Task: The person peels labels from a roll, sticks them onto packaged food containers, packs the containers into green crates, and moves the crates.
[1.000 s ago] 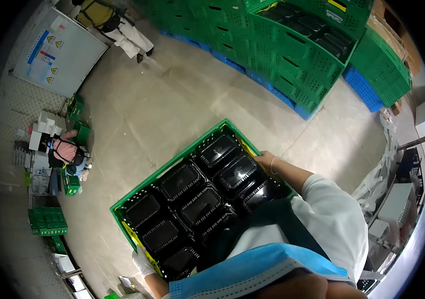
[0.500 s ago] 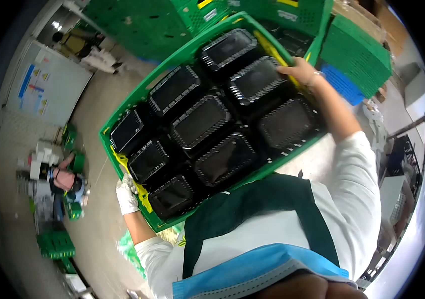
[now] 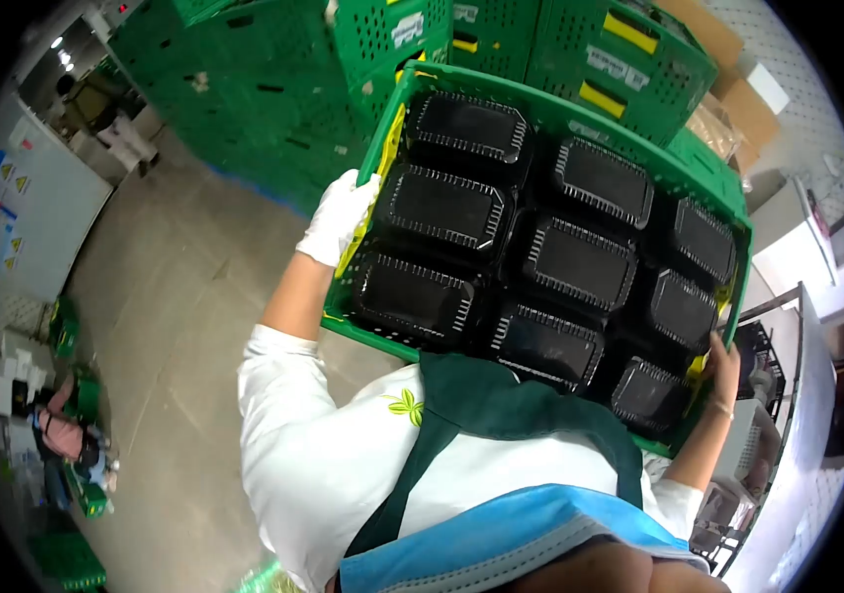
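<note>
A green plastic crate [image 3: 629, 148] with yellow handles is held up in front of my chest. Several black lidded plastic containers [image 3: 580, 262] lie in it side by side in rows. My left hand [image 3: 340, 219], in a white glove, is closed around the yellow handle at the crate's left end. At the opposite end, my bare right hand [image 3: 723, 371] grips the crate near its other yellow handle; part of its fingers is hidden behind the crate wall.
Stacked green crates [image 3: 273, 89] stand just beyond the held crate, with more crates [image 3: 620, 59] and cardboard boxes [image 3: 748, 114] at the back right. A metal rack [image 3: 778, 346] is on my right. Two other people work farther off on the left, one bent over [image 3: 66, 435].
The held crate has turned clockwise in view and shifted right. Its left end with my left hand is now higher, and its right end with my right hand lower. Both hands keep hold.
</note>
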Demonstrator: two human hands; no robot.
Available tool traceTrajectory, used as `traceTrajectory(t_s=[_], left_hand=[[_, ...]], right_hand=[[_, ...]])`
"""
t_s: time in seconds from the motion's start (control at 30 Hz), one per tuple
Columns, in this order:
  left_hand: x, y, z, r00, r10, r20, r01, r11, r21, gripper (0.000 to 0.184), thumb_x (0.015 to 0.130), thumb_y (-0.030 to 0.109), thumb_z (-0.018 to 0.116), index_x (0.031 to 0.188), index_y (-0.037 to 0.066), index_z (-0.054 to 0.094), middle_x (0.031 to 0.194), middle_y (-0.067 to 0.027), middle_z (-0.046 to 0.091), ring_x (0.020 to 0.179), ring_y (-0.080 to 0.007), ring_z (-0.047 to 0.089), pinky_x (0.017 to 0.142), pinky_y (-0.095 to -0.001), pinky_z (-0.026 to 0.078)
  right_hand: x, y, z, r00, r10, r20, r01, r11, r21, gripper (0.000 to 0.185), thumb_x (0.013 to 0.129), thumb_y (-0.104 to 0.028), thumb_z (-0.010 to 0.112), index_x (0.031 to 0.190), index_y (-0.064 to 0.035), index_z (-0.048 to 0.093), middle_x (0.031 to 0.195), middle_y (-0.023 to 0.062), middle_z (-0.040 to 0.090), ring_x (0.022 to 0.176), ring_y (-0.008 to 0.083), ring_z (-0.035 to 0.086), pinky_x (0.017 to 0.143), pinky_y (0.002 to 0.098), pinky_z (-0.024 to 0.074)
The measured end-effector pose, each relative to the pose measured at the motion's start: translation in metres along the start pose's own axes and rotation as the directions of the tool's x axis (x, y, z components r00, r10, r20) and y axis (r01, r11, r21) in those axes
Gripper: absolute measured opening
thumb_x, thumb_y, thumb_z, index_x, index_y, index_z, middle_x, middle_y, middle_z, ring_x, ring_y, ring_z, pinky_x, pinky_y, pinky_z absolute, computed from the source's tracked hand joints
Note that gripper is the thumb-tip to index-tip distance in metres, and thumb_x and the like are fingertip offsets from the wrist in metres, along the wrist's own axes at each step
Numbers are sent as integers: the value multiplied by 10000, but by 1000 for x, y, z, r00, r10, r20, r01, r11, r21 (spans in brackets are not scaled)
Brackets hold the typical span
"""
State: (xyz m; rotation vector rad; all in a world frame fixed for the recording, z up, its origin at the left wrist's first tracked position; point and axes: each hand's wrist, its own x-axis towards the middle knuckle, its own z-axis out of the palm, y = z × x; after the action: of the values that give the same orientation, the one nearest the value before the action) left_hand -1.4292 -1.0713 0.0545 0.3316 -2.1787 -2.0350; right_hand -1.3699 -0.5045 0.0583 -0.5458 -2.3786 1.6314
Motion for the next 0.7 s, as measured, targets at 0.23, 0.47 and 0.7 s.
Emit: traceTrajectory(t_s=[0.23, 0.47, 0.7], left_hand=[[69, 29, 7, 982, -101, 159, 94, 994, 55, 122, 754, 178, 550, 726, 103, 457, 551, 55, 405, 396, -21, 303, 340, -178, 227], [80, 89, 20, 773, 578, 260, -565, 815, -131, 350, 796, 149, 539, 1096, -12, 459, 1030, -105, 556, 901, -147, 533, 802, -240, 409], [29, -6, 40, 642, 757, 121, -671, 477, 568, 79, 743, 37, 538, 807, 29, 584, 805, -91, 604, 676, -230, 565, 614, -304, 456]], right_hand=[[-24, -20, 7, 991, 103, -81, -102, 995, 9, 236, 783, -241, 562, 648, -105, 426, 488, -52, 350, 357, 36, 321, 322, 176, 231], [67, -12, 47, 982, 173, 76, -178, 982, 66, 299, 748, -275, 580, 546, -113, 431, 426, -29, 357, 339, 92, 337, 332, 235, 253], [163, 34, 84, 943, 285, 172, -285, 958, -24, 264, 759, -225, 541, 546, -106, 440, 428, -3, 371, 322, 114, 357, 303, 243, 258]])
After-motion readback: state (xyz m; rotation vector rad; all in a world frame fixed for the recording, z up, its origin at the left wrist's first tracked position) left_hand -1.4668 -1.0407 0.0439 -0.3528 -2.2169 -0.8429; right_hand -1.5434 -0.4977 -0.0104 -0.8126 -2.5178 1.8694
